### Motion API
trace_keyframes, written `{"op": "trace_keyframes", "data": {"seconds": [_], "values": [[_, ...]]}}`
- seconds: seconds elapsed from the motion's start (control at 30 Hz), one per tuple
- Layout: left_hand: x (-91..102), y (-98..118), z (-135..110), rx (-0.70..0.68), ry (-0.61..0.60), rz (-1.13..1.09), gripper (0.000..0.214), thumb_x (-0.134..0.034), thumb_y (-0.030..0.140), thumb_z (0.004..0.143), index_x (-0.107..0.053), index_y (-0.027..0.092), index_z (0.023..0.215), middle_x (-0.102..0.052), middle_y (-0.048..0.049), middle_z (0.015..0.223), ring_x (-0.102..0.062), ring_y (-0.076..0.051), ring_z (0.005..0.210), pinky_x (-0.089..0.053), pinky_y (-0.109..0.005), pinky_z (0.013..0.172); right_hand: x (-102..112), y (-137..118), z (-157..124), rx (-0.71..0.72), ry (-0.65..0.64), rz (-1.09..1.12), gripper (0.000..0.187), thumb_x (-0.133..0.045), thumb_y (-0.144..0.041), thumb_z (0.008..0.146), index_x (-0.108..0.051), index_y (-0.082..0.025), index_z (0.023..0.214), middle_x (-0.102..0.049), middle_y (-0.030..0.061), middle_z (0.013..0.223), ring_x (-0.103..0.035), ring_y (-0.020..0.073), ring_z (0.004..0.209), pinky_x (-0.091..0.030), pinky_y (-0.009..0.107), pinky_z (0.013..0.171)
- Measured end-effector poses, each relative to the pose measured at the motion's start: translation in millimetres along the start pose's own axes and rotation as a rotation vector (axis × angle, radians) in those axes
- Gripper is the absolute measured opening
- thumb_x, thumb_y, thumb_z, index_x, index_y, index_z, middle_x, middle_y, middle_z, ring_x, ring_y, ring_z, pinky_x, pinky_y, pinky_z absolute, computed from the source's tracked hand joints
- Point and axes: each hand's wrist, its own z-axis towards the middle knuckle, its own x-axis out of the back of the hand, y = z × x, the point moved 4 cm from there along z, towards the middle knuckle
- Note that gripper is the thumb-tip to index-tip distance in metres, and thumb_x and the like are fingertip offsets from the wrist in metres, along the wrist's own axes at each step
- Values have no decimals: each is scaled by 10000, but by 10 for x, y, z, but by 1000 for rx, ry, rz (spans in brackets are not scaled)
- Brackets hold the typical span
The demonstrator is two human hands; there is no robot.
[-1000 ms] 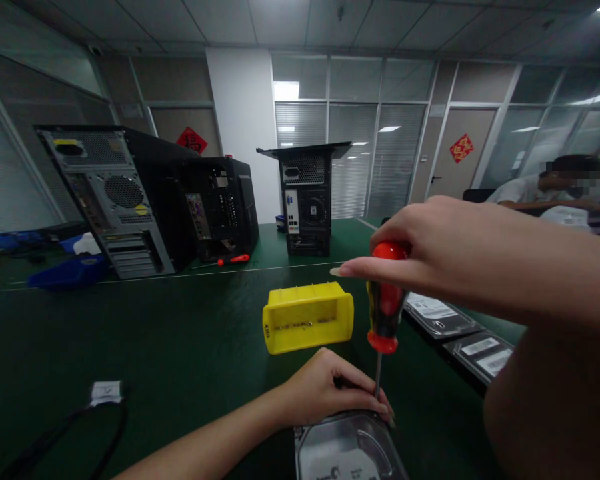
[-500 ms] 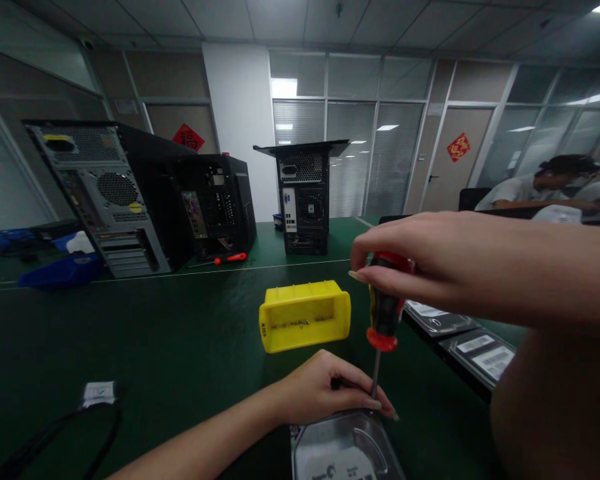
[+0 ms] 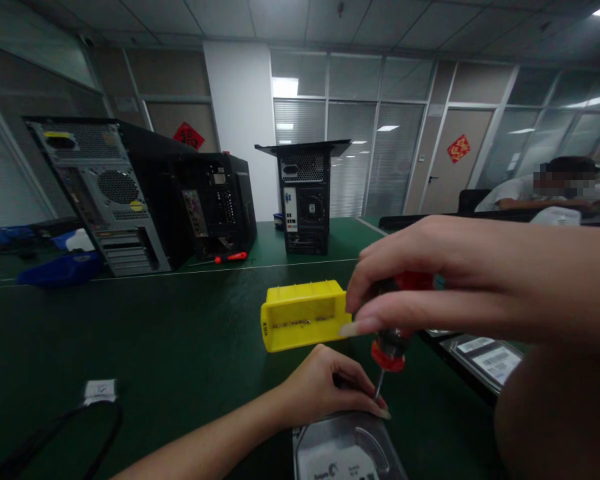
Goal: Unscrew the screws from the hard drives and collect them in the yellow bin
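In the lower middle is a silver hard drive [image 3: 337,447] with a white label, its lower part cut off by the picture's edge. My left hand [image 3: 330,387] closes at its far edge, thumb and fingers pinched around the screwdriver's tip; any screw there is hidden. My right hand [image 3: 420,287] grips a red and black screwdriver [image 3: 389,357] from above, its handle partly covered by the fingers. The shaft slants down to the drive's far edge, between my left fingertips. Just beyond my left hand lies a yellow bin [image 3: 305,337] on its side, small screws inside.
More hard drives [image 3: 490,357] lie in a dark tray on the right. Computer cases [image 3: 145,200] stand at the back left, another case [image 3: 305,200] at the back centre. A red screwdriver [image 3: 233,257] and a blue bin [image 3: 63,268] lie near them. A black cable [image 3: 55,427] lies front left.
My right hand has moved slightly toward me and to the right, its fingers shifted on the handle. The screwdriver leans further right. My left hand has barely moved.
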Motion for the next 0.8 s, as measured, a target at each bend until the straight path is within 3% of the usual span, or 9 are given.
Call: {"op": "trace_keyframes", "data": {"seconds": [0.1, 0.23, 0.4, 0.5, 0.6, 0.7, 0.8], "values": [[2, -12, 4, -8, 4, -26, 220, -755, 309, 733, -749, 108, 822, -757, -108, 862, -721, -238, 793, -546, -287, 696, -45, 51, 117, -54, 61, -92, 409, -390, -516, 905, -692, -243, 865, -668, -10, 733, -571, 106, 552, -390, 209, 455], [14, -1, 19, 13, 17, -29, 215, -758, 302, 724, -743, 100, 796, -755, -112, 838, -722, -249, 788, -540, -279, 663, -40, 124, 149, -252, 267, -371, 482, -328, -587, 877, -672, -251, 841, -639, 17, 668, -537, 150, 488, -372, 272, 443], [7, -12, 42, 58, 29, -57, 239, -788, 313, 672, -725, 91, 732, -750, -114, 797, -721, -265, 778, -541, -292, 646, -43, 99, 142, -537, 212, -518, 437, -356, -547, 835, -673, -246, 826, -610, 62, 630, -540, 217, 488, -372, 333, 430], [1, -46, 45, 75, 27, -82, 267, -797, 339, 656, -721, 93, 728, -749, -111, 800, -719, -265, 788, -544, -302, 659, -28, 145, 175, -450, 216, -504, 380, -368, -470, 838, -660, -243, 925, -608, 48, 621, -543, 201, 491, -373, 316, 439], [10, -60, 44, 89, 36, -114, 292, -814, 347, 631, -725, 90, 739, -752, -119, 827, -718, -261, 789, -551, -314, 679, -25, 281, 217, -201, 185, -395, 383, -363, -462, 869, -616, -236, 1048, -625, 21, 653, -543, 149, 491, -390, 264, 447], [14, -6, 43, 51, -1, -156, 261, -792, 305, 679, -743, 97, 830, -747, -125, 932, -711, -237, 849, -546, -302, 746, 17, 438, 211, -151, 142, -355, 375, -382, -478, 889, -603, -220, 1047, -636, 17, 698, -538, 124, 494, -390, 229, 428], [17, 84, 35, -4, -58, -151, 229, -706, 254, 791, -736, 118, 971, -729, -115, 1026, -694, -201, 923, -520, -273, 829, 42, 440, 151, -118, 68, -283, 384, -378, -501, 906, -586, -221, 1068, -660, 29, 796, -571, 128, 552, -416, 223, 446]]}}
